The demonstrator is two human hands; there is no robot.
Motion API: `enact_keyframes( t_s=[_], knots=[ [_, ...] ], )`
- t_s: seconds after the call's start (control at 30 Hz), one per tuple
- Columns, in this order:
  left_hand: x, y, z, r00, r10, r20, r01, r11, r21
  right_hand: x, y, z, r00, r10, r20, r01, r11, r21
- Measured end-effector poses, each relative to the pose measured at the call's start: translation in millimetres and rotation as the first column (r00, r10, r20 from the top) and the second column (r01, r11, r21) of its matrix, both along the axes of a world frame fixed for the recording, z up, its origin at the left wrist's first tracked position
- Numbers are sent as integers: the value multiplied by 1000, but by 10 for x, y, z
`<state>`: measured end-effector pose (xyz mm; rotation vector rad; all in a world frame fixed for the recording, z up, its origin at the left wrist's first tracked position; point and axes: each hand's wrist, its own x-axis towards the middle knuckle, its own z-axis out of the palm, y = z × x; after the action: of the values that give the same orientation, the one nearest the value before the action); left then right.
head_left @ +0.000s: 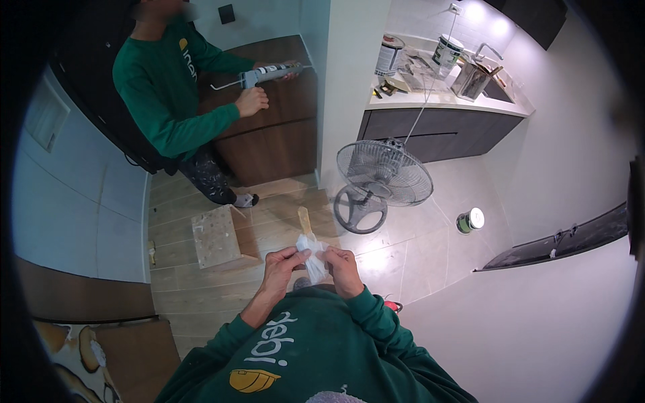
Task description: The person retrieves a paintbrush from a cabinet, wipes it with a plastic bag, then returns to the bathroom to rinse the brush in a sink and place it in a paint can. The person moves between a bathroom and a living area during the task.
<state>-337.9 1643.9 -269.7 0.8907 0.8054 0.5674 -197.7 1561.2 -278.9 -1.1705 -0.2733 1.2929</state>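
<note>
Close in front of my body, both hands pinch a crumpled white wipe or thin plastic sheet point(313, 260). My left hand point(281, 265) grips its left side between thumb and fingers. On its right side, my right hand point(341, 267) closes the same way. A flat yellowish-tan strip point(304, 219), like a handle or stick, juts out of the white material away from me. Folds hide its lower end, and I cannot make out what kind of tool it is.
A co-worker point(168, 87) at the upper left presses a caulking gun point(274, 72) toward a wall corner above a brown cabinet point(279, 144). A stained box point(216, 236), a standing fan point(384, 173) and a bucket point(469, 220) occupy the floor. Buckets and tools crowd the counter point(437, 101).
</note>
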Motion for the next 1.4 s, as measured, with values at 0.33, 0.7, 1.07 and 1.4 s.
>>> enact_keyframes(
  t_s=[0.33,0.7,1.07,1.4],
  knots=[
    [-9,20,58,999,17,-33,-17,1000,-1,2,66,11,1000,22,-9,-22,1000,14],
    [10,58,13,999,10,-41,-9,999,34,22,86,-24,999,28,24,-28,999,30],
    [349,386,315,994,-59,94,55,997,49,237,164,273,952,-86,294,36,985,171],
    [653,705,236,887,-458,65,458,889,19,52,-37,301,918,-327,222,300,942,146]
  ],
)
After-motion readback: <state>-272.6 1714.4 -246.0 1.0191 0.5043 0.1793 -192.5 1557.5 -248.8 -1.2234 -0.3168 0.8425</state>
